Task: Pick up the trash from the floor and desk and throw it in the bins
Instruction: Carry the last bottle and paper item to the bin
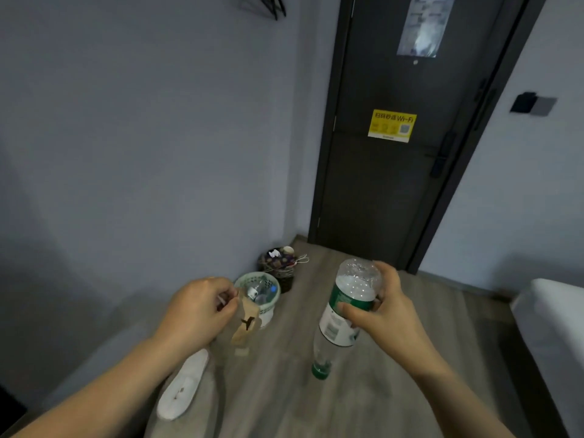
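Two bare forearms reach forward from the bottom of the head view, both raised over the wood-grain floor (284, 399).

The left hand (197, 311) is turned with its back toward the camera. Its fingers are curled in and its thumb and fingertips pinch the top of a tan paper wrapper (246, 327) with a black mark, which hangs down from the grip. A thin white strip also shows between those fingers; what it is cannot be told.

The right hand (384, 314) is a little farther forward. Its fingers and thumb are wrapped round the middle of a clear plastic bottle (336, 327) with a green-and-white label. The bottle is held upside down and tilted, with its green cap toward the floor and its base uppermost.

Beyond the left hand, a pale green wastebasket (271, 306) stands on the floor by the wall, with bottles inside. Just behind it, touching or nearly so, is a dark bin (286, 279) heaped with mixed trash.

A white slipper (183, 387) lies on the floor under the left forearm. A dark door (395, 184) with a yellow Wi-Fi sticker (392, 125) fills the far wall, and a white bed edge (550, 311) shows at the right.
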A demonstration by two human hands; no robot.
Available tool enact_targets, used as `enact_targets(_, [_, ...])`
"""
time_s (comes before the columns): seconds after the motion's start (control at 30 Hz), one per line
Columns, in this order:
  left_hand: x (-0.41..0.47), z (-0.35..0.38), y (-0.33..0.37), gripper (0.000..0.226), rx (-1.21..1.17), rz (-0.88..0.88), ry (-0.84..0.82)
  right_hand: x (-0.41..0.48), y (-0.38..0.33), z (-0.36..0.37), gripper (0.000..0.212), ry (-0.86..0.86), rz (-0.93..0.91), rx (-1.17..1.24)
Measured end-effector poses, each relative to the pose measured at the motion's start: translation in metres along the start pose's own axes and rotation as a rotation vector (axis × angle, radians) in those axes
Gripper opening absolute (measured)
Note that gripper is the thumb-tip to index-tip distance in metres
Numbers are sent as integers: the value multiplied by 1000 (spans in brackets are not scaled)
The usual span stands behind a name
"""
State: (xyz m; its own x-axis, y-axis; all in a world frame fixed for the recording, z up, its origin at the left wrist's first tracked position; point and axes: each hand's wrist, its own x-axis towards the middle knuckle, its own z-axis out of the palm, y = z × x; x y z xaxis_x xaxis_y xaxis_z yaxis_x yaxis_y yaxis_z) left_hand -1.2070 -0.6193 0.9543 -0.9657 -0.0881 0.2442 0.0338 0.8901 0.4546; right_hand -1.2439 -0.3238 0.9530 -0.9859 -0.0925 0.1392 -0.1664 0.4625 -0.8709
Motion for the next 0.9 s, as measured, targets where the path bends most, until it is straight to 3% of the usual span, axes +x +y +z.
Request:
enact_targets(0.23, [133,51,2,21,-26,-104,40,174,44,-3,73,-91,-49,-17])
enact_targets(0.47, [238,91,-14,11,17,-223,74,310,83,19,76,-87,-54,-35])
enact_targets(0.9, [443,187,-149,11,-55,-405,50,549,159,171,76,-169,132,-64])
